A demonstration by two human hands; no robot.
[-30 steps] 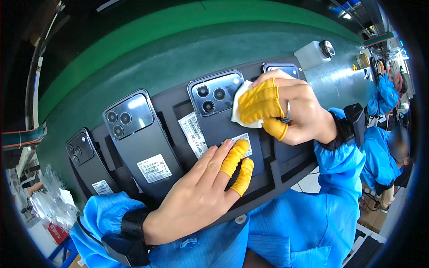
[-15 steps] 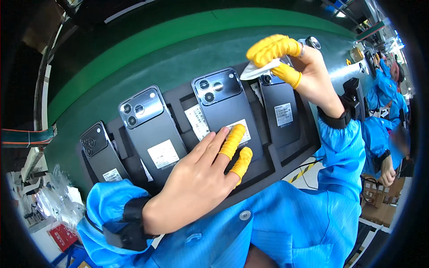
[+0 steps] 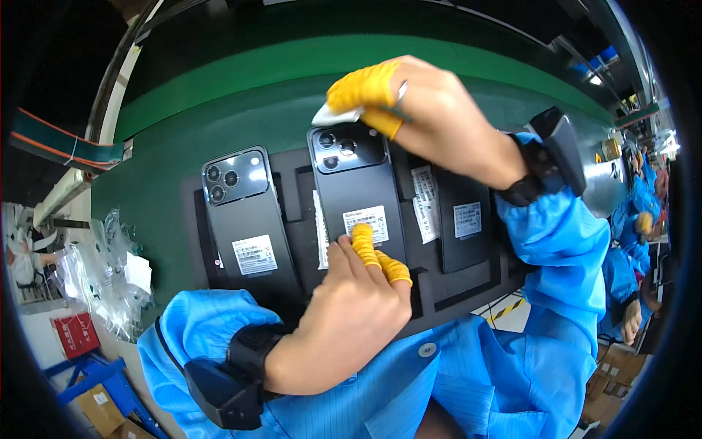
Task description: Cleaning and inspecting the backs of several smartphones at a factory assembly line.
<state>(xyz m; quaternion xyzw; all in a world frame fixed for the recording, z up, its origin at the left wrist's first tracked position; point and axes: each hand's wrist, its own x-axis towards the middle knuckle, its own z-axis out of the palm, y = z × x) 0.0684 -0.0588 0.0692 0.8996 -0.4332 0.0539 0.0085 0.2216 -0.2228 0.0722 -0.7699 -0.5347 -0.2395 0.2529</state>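
Observation:
A black tray (image 3: 446, 289) on the green belt carries dark phones lying face down, each with a white sticker. My left hand (image 3: 344, 318), with yellow finger cots, presses its fingertips on the lower end of the middle phone (image 3: 357, 192), at the sticker. My right hand (image 3: 417, 117), also in yellow cots, pinches a small white cloth (image 3: 333, 115) just above that phone's camera block. A second phone (image 3: 247, 216) lies to the left. A third phone (image 3: 461, 219) lies to the right, partly hidden by my right wrist.
The green conveyor belt (image 3: 241, 95) runs behind the tray. Clear plastic bags (image 3: 110, 274) and a red box (image 3: 77, 335) sit at the lower left. Other workers in blue coats (image 3: 632, 241) stand along the line at the right edge.
My right hand with the cloth has lifted off the phone's camera and now sits above its top edge. The view has shifted, so one fewer phone shows at the left. My left hand stays put.

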